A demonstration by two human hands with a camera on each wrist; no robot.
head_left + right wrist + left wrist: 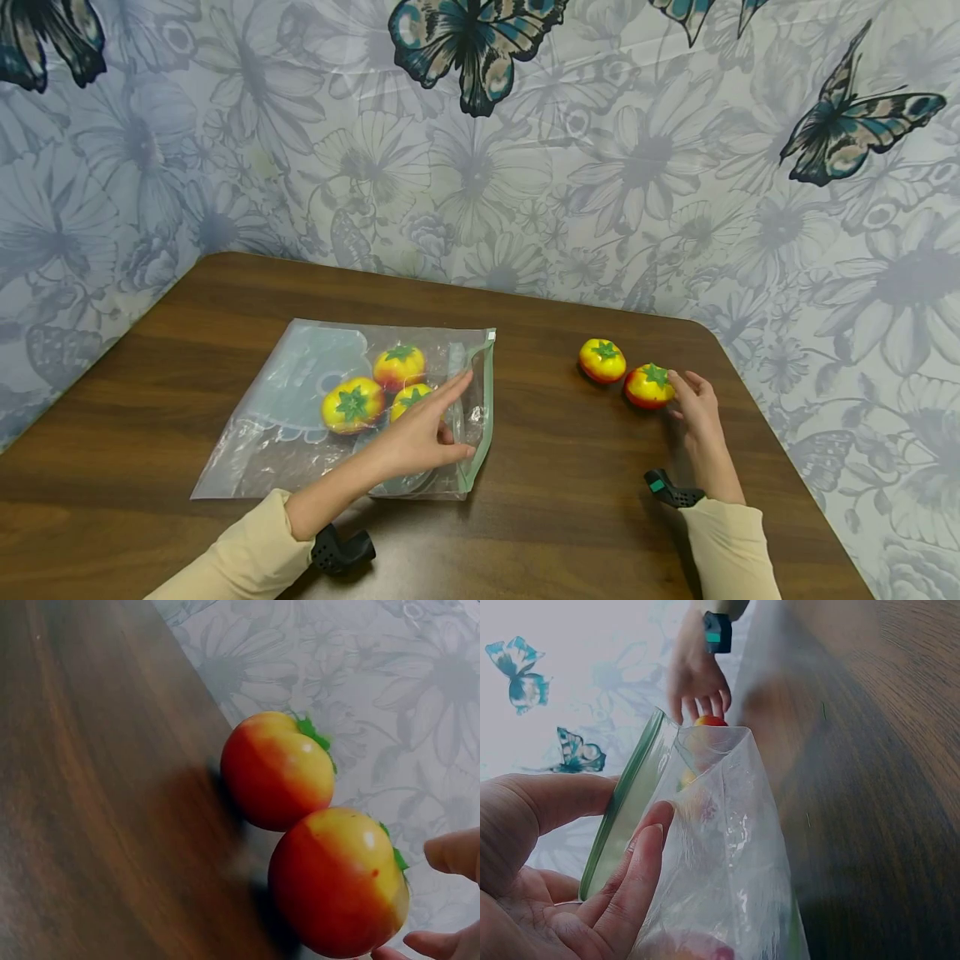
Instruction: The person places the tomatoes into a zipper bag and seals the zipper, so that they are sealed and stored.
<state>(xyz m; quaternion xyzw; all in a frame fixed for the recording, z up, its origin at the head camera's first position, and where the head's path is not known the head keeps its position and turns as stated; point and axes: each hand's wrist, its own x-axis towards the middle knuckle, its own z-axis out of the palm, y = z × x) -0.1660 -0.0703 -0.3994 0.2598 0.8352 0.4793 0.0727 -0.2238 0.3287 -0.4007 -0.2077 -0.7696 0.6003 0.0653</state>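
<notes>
Fingers [448, 392] spread, my left hand [412, 442] at the bag's [292, 450] edge.
Right hand [699, 417], fingers apart, beside one tomato [647, 388]; bare table [551, 442] reaches the bag.

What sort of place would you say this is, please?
Probably an indoor room, perhaps arranged for recording handwork: a brown wood-grain table stands before a backdrop printed with flowers and butterflies, and a black device is worn at the person's left wrist.

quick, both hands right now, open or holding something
Left hand: open, spread at the mouth of the plastic bag.
Right hand: open, at the nearer red-yellow fruit, not gripping it.
</notes>
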